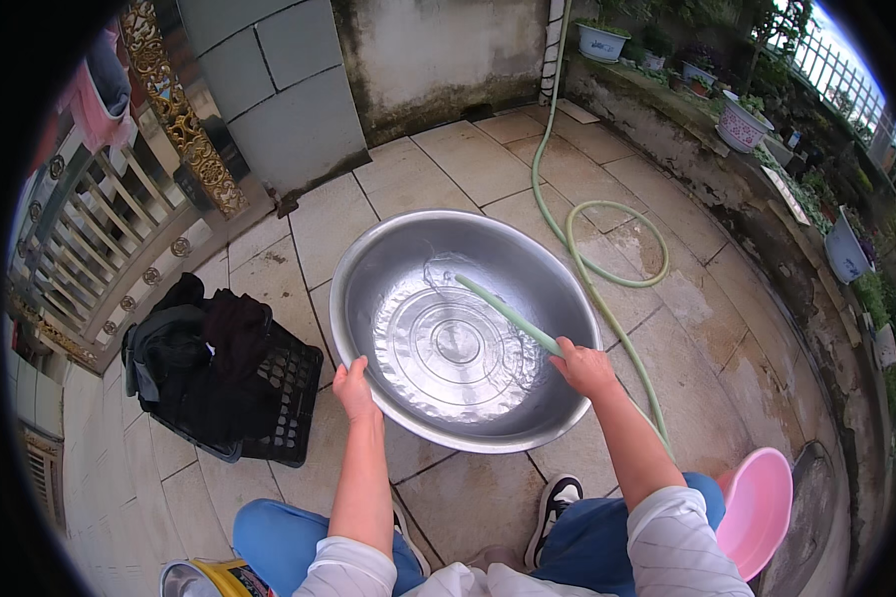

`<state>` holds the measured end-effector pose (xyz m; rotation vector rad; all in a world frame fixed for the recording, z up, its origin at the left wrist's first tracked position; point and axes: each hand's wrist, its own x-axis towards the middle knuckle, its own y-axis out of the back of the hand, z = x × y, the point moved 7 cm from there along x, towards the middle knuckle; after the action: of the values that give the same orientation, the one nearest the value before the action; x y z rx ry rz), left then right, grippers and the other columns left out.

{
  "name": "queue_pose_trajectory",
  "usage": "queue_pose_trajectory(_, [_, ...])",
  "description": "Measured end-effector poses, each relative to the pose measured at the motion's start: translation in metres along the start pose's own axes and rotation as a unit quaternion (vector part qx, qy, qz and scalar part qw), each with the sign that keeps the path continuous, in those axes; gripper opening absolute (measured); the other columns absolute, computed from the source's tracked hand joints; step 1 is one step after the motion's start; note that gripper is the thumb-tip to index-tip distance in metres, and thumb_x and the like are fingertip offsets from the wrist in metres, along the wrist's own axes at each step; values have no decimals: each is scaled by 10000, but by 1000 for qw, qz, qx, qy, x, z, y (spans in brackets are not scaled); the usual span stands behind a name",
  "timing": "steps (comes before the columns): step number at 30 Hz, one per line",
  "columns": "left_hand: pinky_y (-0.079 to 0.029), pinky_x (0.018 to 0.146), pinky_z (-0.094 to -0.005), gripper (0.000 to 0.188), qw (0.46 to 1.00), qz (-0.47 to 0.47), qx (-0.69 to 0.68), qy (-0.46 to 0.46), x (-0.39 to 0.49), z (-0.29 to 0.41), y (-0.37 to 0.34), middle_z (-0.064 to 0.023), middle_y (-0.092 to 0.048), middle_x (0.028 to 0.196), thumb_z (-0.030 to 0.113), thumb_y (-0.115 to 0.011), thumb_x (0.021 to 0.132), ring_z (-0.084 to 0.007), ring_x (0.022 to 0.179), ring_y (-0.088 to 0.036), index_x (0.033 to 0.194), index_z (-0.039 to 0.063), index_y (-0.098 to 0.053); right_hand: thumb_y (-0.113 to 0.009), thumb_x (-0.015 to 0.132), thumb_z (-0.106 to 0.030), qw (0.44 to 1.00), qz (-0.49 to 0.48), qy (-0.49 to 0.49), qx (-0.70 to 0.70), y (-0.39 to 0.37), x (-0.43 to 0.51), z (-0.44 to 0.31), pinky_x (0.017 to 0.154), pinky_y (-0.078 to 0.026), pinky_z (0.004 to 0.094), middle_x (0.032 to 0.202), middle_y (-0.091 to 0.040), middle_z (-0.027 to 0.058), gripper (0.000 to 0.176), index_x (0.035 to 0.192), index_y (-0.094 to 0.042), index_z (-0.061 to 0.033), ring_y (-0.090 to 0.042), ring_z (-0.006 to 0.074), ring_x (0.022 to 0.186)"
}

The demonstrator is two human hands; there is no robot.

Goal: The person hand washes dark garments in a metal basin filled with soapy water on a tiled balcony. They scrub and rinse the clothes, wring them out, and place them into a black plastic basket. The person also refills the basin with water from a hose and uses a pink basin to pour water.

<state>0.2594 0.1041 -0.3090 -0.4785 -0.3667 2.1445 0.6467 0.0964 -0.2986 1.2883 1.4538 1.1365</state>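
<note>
In front of me is a wide metal basin (pixel 459 407), with some clear water over its ringed bottom. My left hand (pixel 356 388) grips its rim at the near left, thumb on top. At the right rim, my right hand (pixel 584 367) holds the end of a pale green hose (pixel 504 310), which points into the basin towards the far left. A thin arc of water comes from the hose's mouth. Whether my right fingers also touch the rim is hard to see.
Left of the basin stands a black plastic crate (pixel 287 403) heaped with dark clothes (pixel 224 336). A pink basin (pixel 758 507) leans at my right knee, and a yellow bucket (pixel 228 578) is at lower left. Hose loops (pixel 664 250) lie on the tiles. Potted plants (pixel 743 123) line the right ledge.
</note>
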Motion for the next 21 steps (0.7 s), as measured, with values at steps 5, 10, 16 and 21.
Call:
queue_pose_trajectory(5, [-388, 566, -274, 157, 976, 179, 119, 32, -29, -62, 97, -4, -524, 660, 101, -618, 707, -113, 592, -464, 637, 3, -518, -485, 851, -333, 997, -54, -45, -30, -40, -12, 6, 655, -463, 459, 827, -622, 134, 314, 1049, -435, -94, -606, 332, 755])
queue_pose_trajectory(10, [-403, 565, -371, 374, 954, 167, 245, -43, -72, -102, 120, -121, -568, 602, 265, -622, 736, -217, 568, -521, 634, -83, -531, -496, 842, -324, 985, -134, -62, -87, -92, -33, 7, 739, -425, 453, 895, -611, 120, 317, 1052, -425, -97, -593, 286, 854])
queue_pose_trajectory(16, [-430, 654, -436, 516, 859, 88, 491, 115, -96, -88, 115, -238, -581, 695, 438, -569, 747, -393, 679, -557, 661, -70, -566, -549, 807, -268, 981, -91, -75, -152, -103, -43, 23, 807, -349, 453, 910, -589, 76, 391, 1166, -418, -183, -547, 251, 903])
queue_pose_trajectory(21, [-452, 739, -454, 592, 774, -3, 610, 169, -130, -76, 100, -227, -614, 798, 523, -468, 781, -403, 822, -577, 739, -50, -611, -584, 786, -257, 955, -31, -205, -214, -94, -48, 60, 835, -320, 415, 991, -498, 58, 457, 1212, -420, -232, -467, 222, 995])
